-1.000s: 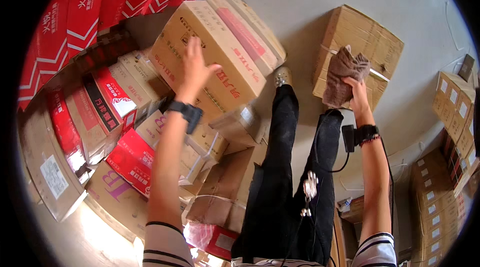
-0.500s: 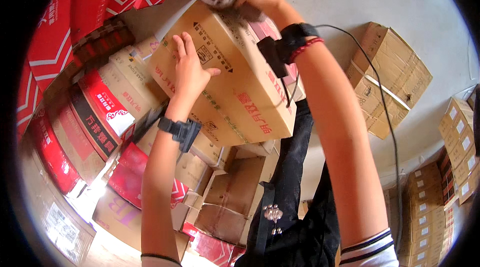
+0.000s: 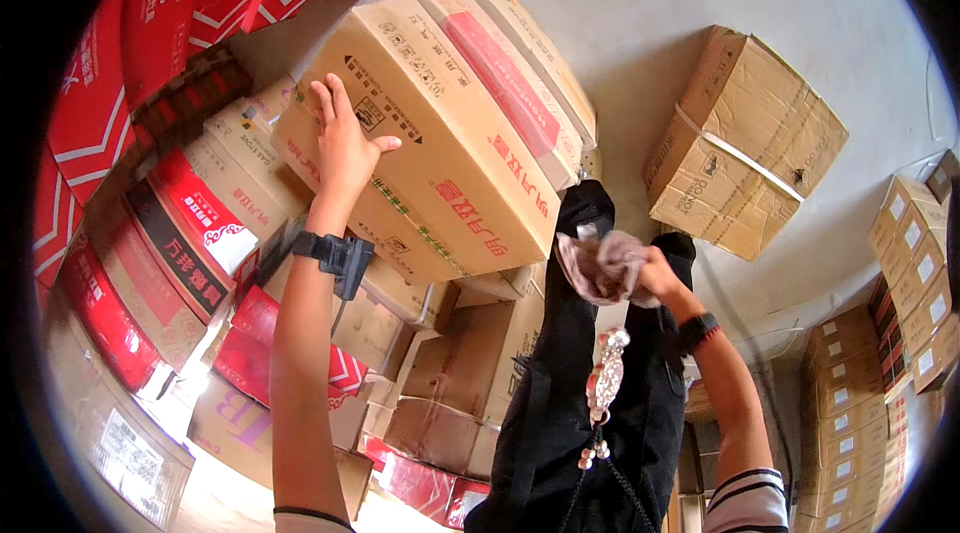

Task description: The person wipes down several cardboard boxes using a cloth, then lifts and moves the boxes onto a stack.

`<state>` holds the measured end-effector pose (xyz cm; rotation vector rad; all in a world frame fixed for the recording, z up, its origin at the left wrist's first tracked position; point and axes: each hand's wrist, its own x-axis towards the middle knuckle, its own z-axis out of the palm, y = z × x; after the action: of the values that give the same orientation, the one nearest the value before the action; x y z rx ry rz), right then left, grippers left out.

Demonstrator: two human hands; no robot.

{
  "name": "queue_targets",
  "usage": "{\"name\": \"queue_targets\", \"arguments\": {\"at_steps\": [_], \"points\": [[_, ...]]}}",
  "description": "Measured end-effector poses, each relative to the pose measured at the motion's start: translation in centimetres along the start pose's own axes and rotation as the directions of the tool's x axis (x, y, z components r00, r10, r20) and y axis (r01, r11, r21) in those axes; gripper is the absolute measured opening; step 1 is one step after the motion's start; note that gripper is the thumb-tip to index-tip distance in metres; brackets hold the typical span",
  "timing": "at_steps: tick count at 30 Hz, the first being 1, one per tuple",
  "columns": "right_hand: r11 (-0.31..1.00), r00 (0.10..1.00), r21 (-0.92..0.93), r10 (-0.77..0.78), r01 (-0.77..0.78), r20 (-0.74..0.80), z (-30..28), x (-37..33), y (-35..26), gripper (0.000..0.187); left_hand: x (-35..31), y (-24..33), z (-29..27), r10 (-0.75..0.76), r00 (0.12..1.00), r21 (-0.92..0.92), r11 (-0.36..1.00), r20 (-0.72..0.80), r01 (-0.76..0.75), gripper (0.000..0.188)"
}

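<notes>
My left hand (image 3: 346, 145) lies spread against the broad side of a large tan cardboard carton (image 3: 455, 158) with red and black print. That carton is tilted, standing on other boxes. In my right hand (image 3: 657, 278) is a crumpled grey-brown cloth (image 3: 603, 267), held in front of my dark trousers, to the right of the carton and apart from it. Dark straps with small devices circle both wrists. Below the cloth hangs a beaded, glittery charm (image 3: 605, 373) on a cord.
Behind the carton lean a box with a pink-red panel (image 3: 500, 83) and another tan box (image 3: 535, 53). Red cartons (image 3: 155, 23) rise at the far left, above more stacked boxes (image 3: 195, 223). A strapped carton (image 3: 750, 143) stands at the right, with stacks of boxes (image 3: 850, 423) beyond.
My right hand has brought the cloth down from the carton's top edge to in front of my body. My left hand stays on the carton; the view has shifted slightly.
</notes>
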<state>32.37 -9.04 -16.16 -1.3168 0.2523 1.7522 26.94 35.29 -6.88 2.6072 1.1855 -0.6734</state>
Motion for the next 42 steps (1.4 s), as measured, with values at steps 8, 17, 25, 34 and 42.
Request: {"name": "queue_targets", "arguments": {"at_steps": [8, 17, 25, 34, 42], "points": [[0.959, 0.935, 0.12, -0.216, 0.258, -0.282, -0.6, 2.7, -11.2, 0.029, 0.2, 0.2, -0.6, -0.001, 1.0, 0.003, 1.0, -0.01, 0.001, 0.111], [0.815, 0.782, -0.207, -0.578, 0.541, -0.233, 10.9, 21.1, -27.5, 0.039, 0.3, 0.5, 0.4, 0.067, 0.997, 0.082, 0.994, -0.023, -0.065, 0.111], [0.801, 0.943, -0.523, -0.332, 0.291, 0.017, 7.4, 8.5, -11.0, 0.034, -0.1, -0.3, 0.2, 0.036, 0.999, 0.111, 0.993, -0.03, -0.033, 0.109], [0.899, 0.928, -0.435, -0.124, -0.044, -0.35, 1.1, 0.0, -7.3, 0.032, -0.5, -1.3, 0.7, 0.035, 0.998, 0.101, 0.994, -0.047, -0.03, 0.109], [0.573, 0.622, -0.566, -0.772, 0.592, -0.131, 12.3, 14.8, -28.2, 0.033, -0.9, -1.3, 1.3, 0.036, 0.999, 0.061, 0.998, -0.036, -0.034, 0.108]]}}
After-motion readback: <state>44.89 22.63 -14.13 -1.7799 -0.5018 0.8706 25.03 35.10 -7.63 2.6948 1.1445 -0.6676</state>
